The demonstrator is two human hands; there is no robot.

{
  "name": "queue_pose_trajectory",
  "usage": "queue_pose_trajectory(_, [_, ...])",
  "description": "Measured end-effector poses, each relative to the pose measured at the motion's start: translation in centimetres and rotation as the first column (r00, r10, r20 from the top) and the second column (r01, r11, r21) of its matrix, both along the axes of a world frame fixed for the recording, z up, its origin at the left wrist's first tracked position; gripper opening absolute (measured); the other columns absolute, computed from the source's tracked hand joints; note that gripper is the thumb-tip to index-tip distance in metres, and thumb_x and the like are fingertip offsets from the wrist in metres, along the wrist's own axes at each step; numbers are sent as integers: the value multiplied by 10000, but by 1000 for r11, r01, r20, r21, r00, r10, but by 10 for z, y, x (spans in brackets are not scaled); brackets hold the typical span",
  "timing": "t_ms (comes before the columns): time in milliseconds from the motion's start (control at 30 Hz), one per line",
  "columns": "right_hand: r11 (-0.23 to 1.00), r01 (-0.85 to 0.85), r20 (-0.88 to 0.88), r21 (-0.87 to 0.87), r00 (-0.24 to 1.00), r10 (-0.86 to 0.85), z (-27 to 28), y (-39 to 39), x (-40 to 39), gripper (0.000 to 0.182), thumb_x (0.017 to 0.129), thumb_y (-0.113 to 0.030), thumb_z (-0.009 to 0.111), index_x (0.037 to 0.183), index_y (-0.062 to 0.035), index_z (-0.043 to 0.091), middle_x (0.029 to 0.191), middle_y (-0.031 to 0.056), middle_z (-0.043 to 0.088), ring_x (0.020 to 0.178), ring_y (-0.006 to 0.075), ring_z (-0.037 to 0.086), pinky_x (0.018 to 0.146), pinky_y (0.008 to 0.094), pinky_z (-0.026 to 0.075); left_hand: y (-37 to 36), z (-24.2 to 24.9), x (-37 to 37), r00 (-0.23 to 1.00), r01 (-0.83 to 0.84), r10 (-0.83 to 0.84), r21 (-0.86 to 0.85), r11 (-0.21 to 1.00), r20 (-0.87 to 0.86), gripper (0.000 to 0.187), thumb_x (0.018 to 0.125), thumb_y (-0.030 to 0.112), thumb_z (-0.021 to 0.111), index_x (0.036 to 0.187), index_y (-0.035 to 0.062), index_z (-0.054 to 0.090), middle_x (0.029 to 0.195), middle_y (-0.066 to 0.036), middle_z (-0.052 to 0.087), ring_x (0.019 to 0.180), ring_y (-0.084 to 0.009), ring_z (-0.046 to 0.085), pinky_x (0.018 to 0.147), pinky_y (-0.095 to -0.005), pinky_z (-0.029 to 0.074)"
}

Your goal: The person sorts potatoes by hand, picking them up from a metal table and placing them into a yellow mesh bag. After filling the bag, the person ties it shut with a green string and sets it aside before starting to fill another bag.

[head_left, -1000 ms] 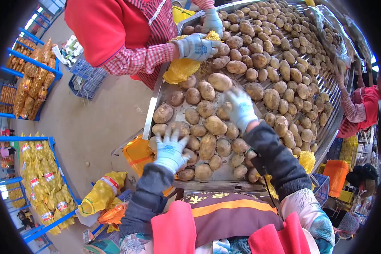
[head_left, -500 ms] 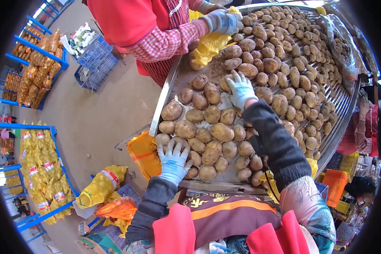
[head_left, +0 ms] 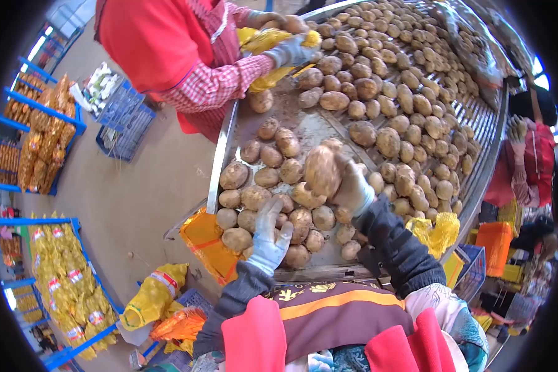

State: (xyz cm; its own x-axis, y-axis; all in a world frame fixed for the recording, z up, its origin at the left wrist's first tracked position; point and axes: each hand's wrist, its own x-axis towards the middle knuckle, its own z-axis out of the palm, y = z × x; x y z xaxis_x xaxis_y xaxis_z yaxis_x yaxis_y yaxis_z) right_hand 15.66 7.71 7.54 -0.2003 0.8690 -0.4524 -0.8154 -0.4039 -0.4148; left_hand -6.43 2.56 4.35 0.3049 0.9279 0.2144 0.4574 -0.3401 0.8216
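Observation:
My right hand [head_left: 353,188], in a pale work glove, is lifted over the metal sorting table [head_left: 330,119] and grips a large potato [head_left: 322,172], slightly blurred by motion. Part of another potato [head_left: 333,144] shows just behind it. Near the table's front edge, my left hand [head_left: 270,240] rests among loose potatoes, thumb and fingers apart, fingertips beside a potato [head_left: 255,198]. Around both hands lies a loose group of brown potatoes of mixed size, including a round one [head_left: 323,217] between the two hands.
Across the table a co-worker in red [head_left: 161,49] holds a yellow mesh bag [head_left: 273,42] and potatoes. Many smaller potatoes [head_left: 425,127] cover the slatted right side. An orange-yellow bag [head_left: 206,239] hangs at the left edge; a filled mesh sack [head_left: 154,296] lies on the left.
My right hand has picked up the large potato and raised it. My left hand has shifted right over the front potatoes. The view has turned slightly, and the co-worker has drawn the mesh bag closer.

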Motion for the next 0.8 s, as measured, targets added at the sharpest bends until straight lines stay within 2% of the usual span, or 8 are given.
queue_pose_trajectory(100, [999,-41,-120,-31,992,37,-9,-36,-16,485,962,-401,391,1278,-43,475,1228,90,570,1088,233,569,974,400,430,-3,-7,39,865,135,92,-406,904,493,596,945,491,420,1339,44,404,1309,-98,479,1210,-272,452,1039,-354,358])
queue_pose_trajectory(167, [999,-52,322,12,946,45,-2,-59,-34,476,966,-386,392,1285,-45,482,1228,110,569,1098,268,551,979,378,403,3,10,55,294,656,595,-611,444,748,615,931,542,398,1320,67,433,1290,-109,501,1178,-274,486,1036,-390,372])
queue_pose_trajectory(200, [936,-215,760,278,646,-77,-1,-63,-31,456,956,-361,404,1268,-43,500,1207,126,575,1117,292,533,982,387,392,4,2,51,270,718,689,-617,321,673,637,885,606,435,1301,124,460,1282,-93,521,1166,-253,504,997,-435,410])
queue_pose_trajectory(267, [790,-536,922,298,-52,-383,14,-70,-15,395,864,-252,540,1207,-58,548,1138,169,580,1126,356,505,987,431,374,4,7,46,286,758,678,-593,272,677,632,870,610,459,1286,134,472,1264,-91,534,1144,-252,522,954,-459,440])
queue_pose_trajectory(367, [782,-412,735,468,-310,-603,29,-86,33,313,728,-185,674,1010,-65,610,1002,147,617,954,349,553,904,451,408,8,-1,33,279,860,633,-482,170,722,625,852,587,510,1265,119,486,1203,-113,569,1057,-288,578,847,-492,514])
queue_pose_trajectory(467, [985,71,495,154,-869,-14,38,-140,86,676,622,-394,772,1191,-107,547,1267,168,476,1198,392,394,1015,505,297,11,-13,34,207,887,750,-444,127,628,624,860,548,524,1258,70,476,1185,-168,565,1023,-348,584,849,-480,532])
queue_pose_trajectory(533, [872,460,453,-168,-750,482,35,-180,116,911,633,-518,755,1387,-167,382,1449,167,292,1335,421,225,1037,573,255,9,-16,36,227,871,770,-478,113,597,636,858,552,525,1258,60,473,1188,-174,560,1030,-348,580,855,-481,529])
queue_pose_trajectory(800, [744,358,544,-564,-516,661,-37,-240,98,860,740,-353,704,1453,-238,237,1524,91,138,1386,412,117,1052,605,224,-4,10,46,328,822,689,-555,130,646,638,852,604,488,1220,83,499,1118,-144,597,1026,-321,591,891,-536,487])
